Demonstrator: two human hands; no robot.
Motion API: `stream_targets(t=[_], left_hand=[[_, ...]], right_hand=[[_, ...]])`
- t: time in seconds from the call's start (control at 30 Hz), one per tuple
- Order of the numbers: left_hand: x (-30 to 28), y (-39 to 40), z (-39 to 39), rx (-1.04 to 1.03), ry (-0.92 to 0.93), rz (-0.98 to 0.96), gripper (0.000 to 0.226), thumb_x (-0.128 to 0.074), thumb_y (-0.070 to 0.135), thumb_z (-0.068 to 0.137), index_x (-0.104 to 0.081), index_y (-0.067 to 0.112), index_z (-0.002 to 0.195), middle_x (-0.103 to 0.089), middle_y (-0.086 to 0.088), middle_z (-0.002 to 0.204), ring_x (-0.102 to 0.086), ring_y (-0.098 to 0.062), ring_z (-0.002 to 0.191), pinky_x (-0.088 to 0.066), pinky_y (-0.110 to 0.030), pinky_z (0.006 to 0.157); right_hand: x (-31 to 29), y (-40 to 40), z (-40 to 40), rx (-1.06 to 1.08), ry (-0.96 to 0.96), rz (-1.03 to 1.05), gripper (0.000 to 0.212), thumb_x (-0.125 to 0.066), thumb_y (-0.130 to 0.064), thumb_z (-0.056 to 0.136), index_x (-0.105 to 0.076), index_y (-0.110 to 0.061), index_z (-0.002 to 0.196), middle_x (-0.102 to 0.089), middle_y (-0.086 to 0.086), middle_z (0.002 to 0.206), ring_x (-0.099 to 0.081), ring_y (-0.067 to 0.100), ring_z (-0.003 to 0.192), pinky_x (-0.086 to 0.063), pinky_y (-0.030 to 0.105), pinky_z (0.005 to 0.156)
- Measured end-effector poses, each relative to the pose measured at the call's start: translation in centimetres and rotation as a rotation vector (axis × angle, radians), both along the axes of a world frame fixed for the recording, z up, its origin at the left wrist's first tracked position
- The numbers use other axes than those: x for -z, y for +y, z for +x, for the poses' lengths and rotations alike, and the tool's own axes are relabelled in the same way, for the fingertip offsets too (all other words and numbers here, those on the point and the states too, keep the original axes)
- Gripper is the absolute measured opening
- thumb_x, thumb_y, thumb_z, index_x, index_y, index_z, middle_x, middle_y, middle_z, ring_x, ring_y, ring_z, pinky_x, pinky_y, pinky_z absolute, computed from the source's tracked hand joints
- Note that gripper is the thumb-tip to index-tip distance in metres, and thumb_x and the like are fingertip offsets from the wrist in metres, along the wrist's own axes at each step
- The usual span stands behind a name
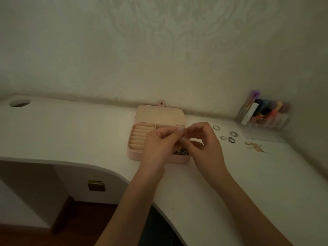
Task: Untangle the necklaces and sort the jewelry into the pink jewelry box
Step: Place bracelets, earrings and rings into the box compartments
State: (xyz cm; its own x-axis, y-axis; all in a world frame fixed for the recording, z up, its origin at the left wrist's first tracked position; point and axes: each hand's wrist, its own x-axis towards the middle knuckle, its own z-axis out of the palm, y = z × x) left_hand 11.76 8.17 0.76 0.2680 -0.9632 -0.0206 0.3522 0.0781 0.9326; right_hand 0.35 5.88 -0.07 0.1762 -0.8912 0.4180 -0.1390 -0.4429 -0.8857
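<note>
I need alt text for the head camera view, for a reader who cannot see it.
Two hands, left hand and right hand, pinch a thin chain above an open pink jewelry box on a white desk. Four rings and a tangle of gold chains lie to its right.

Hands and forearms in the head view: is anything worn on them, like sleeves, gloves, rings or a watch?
Nothing worn shows. The left hand and right hand are bare, with no gloves, and both forearms are uncovered to the frame's bottom edge, with no sleeves or watch. One long, pale fingernail shows. The dim, soft picture could hide a thin ring.
</note>
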Motion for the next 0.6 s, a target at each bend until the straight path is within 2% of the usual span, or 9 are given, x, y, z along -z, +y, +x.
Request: stream_targets(t=[0.1,0.2,0.3,0.4,0.53,0.6], left_hand=[[0.0,0.0,0.2,0.009,-0.002,-0.003,0.015,-0.064,0.011,0.087,-0.072,0.001,0.095,-0.073,-0.014,0.091,-0.070,-0.019,0.086,-0.056,-0.022,0.078],[-0.3,0.2,0.4,0.002,0.027,-0.012,0.010,-0.064,0.008,0.087,-0.073,0.004,0.090,-0.072,-0.011,0.087,-0.068,-0.014,0.080,-0.055,-0.020,0.073],[-0.4,0.3,0.7,0.009,0.088,-0.015,0.010,-0.064,0.007,0.086,-0.072,0.004,0.090,-0.072,-0.012,0.088,-0.069,-0.016,0.081,-0.056,-0.021,0.073],[-0.6,0.6,0.8,0.024,0.103,-0.018,0.011,-0.064,0.007,0.086,-0.072,0.001,0.092,-0.071,-0.019,0.094,-0.070,-0.024,0.086,-0.057,-0.025,0.072],[-0.5,0.8,1.3,-0.029,0.058,-0.058,0.010,-0.063,0.003,0.085,-0.072,0.007,0.082,-0.073,-0.011,0.081,-0.070,-0.018,0.076,-0.056,-0.022,0.065],[-0.4,0.9,1.6,-0.076,-0.016,-0.097,0.010,-0.065,0.003,0.084,-0.074,0.006,0.084,-0.072,-0.005,0.074,-0.069,-0.016,0.073,-0.056,-0.024,0.067]], right_hand=[[-0.1,-0.1,-0.2,0.071,-0.030,-0.028,0.015,-0.066,-0.006,0.086,-0.056,-0.018,0.085,-0.062,-0.015,0.081,-0.060,-0.003,0.079,-0.048,0.015,0.067],[-0.5,0.0,-0.2,0.041,-0.063,-0.024,0.009,-0.063,-0.006,0.088,-0.059,-0.014,0.087,-0.064,-0.014,0.082,-0.060,-0.003,0.079,-0.047,0.012,0.066],[-0.5,0.3,0.1,-0.018,-0.054,0.011,0.008,-0.065,-0.011,0.088,-0.059,-0.014,0.092,-0.065,-0.007,0.088,-0.063,0.005,0.086,-0.051,0.019,0.069],[-0.2,0.7,0.6,-0.029,0.013,0.008,0.015,-0.070,-0.010,0.083,-0.058,-0.018,0.089,-0.065,-0.009,0.086,-0.065,0.012,0.086,-0.055,0.025,0.072],[-0.4,0.9,1.0,-0.022,-0.001,-0.010,0.010,-0.068,-0.007,0.085,-0.065,-0.016,0.088,-0.070,-0.003,0.083,-0.068,0.015,0.078,-0.054,0.024,0.069],[-0.6,1.1,1.0,-0.021,-0.010,-0.027,0.011,-0.066,-0.005,0.086,-0.068,-0.015,0.089,-0.072,-0.002,0.084,-0.069,0.014,0.079,-0.054,0.022,0.071]])
